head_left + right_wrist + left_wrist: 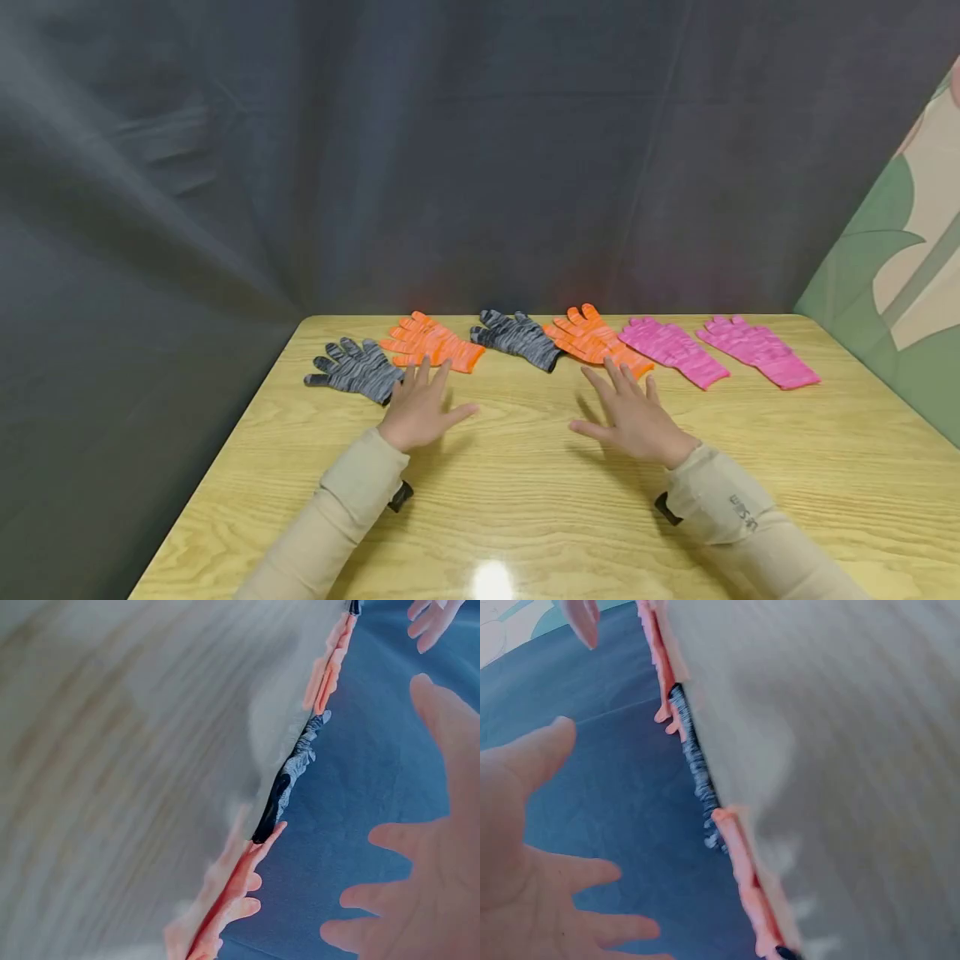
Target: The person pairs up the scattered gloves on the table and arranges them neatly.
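Fingers spread, my left hand [422, 410] hovers above the table, its fingertips overlapping the cuff of the left grey-black glove [354, 368] in the head view. My right hand [633, 417], also spread and holding nothing, is nearest to the right orange glove [592, 335]. Another orange glove [435, 342] lies beside the left grey-black one. Between the two orange gloves is a second grey-black glove [517, 335], its cuff against the right orange one. Two pink gloves [672, 348] lie at the right. Both wrist views show the palms apart from the row of gloves.
The gloves lie flat along the back of a wooden table [517, 475]. A dark cloth [480, 158] hangs behind the table and down its left side. At the right stands a panel [862, 275] with a green leaf pattern.
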Available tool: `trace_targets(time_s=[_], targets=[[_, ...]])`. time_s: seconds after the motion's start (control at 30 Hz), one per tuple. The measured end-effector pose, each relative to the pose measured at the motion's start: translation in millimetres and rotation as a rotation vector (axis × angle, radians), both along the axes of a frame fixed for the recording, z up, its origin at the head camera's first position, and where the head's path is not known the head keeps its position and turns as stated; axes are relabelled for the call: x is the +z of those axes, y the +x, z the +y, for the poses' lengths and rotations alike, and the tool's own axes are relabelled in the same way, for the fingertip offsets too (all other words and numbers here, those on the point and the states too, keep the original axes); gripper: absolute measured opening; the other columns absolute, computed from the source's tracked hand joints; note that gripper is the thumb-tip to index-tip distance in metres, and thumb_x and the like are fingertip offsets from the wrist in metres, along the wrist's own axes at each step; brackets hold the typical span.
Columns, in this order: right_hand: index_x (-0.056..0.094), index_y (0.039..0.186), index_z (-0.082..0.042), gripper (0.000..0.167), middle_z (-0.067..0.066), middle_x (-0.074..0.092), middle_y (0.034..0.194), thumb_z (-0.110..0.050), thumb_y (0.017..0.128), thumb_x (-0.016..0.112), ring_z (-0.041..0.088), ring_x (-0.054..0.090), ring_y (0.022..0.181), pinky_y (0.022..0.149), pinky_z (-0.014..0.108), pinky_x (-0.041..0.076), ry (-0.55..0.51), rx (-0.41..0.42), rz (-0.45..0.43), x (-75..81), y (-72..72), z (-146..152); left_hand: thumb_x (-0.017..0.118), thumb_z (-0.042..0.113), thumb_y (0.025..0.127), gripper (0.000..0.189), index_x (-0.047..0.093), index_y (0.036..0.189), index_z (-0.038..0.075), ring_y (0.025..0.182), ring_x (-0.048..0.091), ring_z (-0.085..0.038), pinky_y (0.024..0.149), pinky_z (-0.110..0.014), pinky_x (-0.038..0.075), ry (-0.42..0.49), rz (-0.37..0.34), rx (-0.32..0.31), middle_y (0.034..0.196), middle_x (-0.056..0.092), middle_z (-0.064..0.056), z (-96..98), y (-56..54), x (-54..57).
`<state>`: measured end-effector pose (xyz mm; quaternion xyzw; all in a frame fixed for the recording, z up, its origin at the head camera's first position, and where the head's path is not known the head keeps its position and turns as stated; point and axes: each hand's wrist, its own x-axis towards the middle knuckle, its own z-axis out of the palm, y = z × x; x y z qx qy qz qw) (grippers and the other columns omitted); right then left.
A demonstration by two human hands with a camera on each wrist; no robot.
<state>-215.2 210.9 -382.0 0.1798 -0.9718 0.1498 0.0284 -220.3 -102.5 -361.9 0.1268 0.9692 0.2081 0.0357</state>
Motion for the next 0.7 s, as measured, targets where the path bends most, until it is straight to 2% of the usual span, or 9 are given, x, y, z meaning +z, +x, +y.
trace_targets(time_s=[0.17,0.3,0.5,0.7], targets=[[0.026,0.147,-0.008,0.088,0.027,0.016,0.152,-0.062,0.084,0.053,0.051,0.020,0.136,0.103,0.072,0.011,-0.005,-0.003,0.011,4.4,0.0,1,0.052,0.051,0.090,0.078,0.022,0.149,0.009,0.140,0.016,-0.047,0.109,-0.063,0.020,0.001,-0.033,0.009,0.152,0.017,-0.027,-12.2,-2.1,10.4],[0.026,0.147,-0.009,0.088,0.027,0.016,0.152,-0.064,0.083,0.052,0.049,0.020,0.137,0.105,0.071,0.011,-0.018,0.004,0.005,8.7,1.3,3,0.051,0.046,0.093,0.075,0.022,0.148,0.004,0.140,0.020,-0.044,0.108,-0.061,0.025,-0.004,-0.070,0.042,0.151,0.022,-0.027,-29.8,-9.9,12.8],[0.027,0.147,-0.008,0.088,0.027,0.019,0.151,-0.063,0.083,0.054,0.050,0.022,0.135,0.103,0.072,0.013,-0.023,0.017,0.012,11.1,3.2,6,0.049,0.038,0.095,0.066,0.028,0.145,-0.001,0.135,0.030,-0.045,0.107,-0.058,0.029,-0.036,-0.117,0.083,0.147,0.029,-0.028,-53.5,-21.5,2.5],[0.029,0.145,-0.006,0.087,0.028,0.020,0.150,-0.060,0.083,0.056,0.050,0.022,0.135,0.103,0.072,0.013,-0.032,0.027,0.012,8.4,3.1,8,0.047,0.034,0.097,0.065,0.024,0.146,-0.002,0.138,0.023,-0.044,0.110,-0.057,0.025,-0.055,-0.169,0.118,0.150,0.025,-0.027,-66.9,-27.7,-9.5]])
